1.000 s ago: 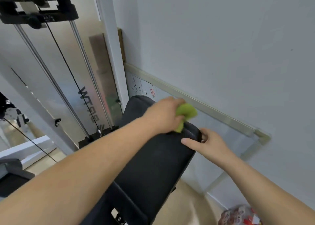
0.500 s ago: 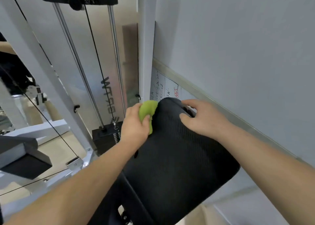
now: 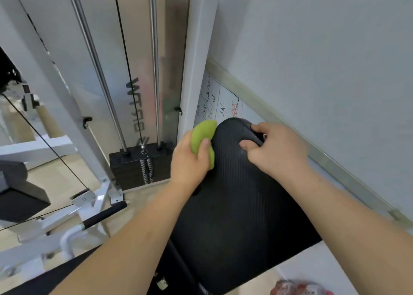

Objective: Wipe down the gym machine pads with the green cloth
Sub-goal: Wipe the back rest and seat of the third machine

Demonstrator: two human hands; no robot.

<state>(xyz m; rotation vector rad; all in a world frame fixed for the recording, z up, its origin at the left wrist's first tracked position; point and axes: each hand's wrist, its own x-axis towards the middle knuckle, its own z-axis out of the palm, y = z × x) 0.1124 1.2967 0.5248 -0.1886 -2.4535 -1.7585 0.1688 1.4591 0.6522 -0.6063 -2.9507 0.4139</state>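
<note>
My left hand [image 3: 190, 160] grips the green cloth [image 3: 202, 136], which is bunched into a lump. My fingers are curled round it and the thumb presses on its near side, so most of the cloth sticks out beyond my knuckles. The cloth lies against the upper left edge of the black ribbed pad [image 3: 234, 194], just where the pad begins to round off at the top. My right hand [image 3: 274, 151] holds the same pad close to the right of the cloth – the fingers are hooked over the far edge, the thumb rests flat on the face, and a narrow strip of pad shows between the two hands. To the left of my left hand, lower down, stands the black weight stack [image 3: 138, 167] with two chrome guide rods [image 3: 154, 71] rising from it. Just beyond the cloth are the white frame post [image 3: 196, 60] and a whiteboard [image 3: 219, 100] with handwriting, set against the wall. Under my right forearm lies a red and white package [image 3: 299, 288], too blurred to name.
</note>
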